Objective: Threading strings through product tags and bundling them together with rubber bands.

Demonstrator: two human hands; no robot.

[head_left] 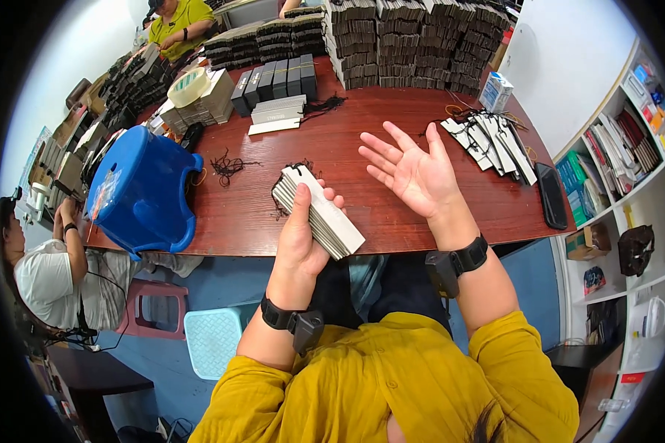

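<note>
My left hand (pixel 300 240) is closed around a stack of white card tags (pixel 331 215) over the table's front edge. The thumb lies on top and fingertips show at the far side. Black strings dangle from the stack's upper end. My right hand (pixel 421 177) is raised beside it, palm up, fingers spread, holding nothing. More white tags with black strings (pixel 495 144) lie fanned out to the right of that hand. Farther back, a neat row of light tags (pixel 277 112) lies with its strings trailing right. A loose tangle of black strings (pixel 229 167) sits left of my left hand.
An upturned-looking blue plastic stool (pixel 140 188) stands on the table's left. Dark boxes (pixel 277 80), a tape roll (pixel 188 86) and tall stacks of dark cards (pixel 417 44) line the back. A phone (pixel 550 196) lies at right. Two people (pixel 52 269) work at the left and back.
</note>
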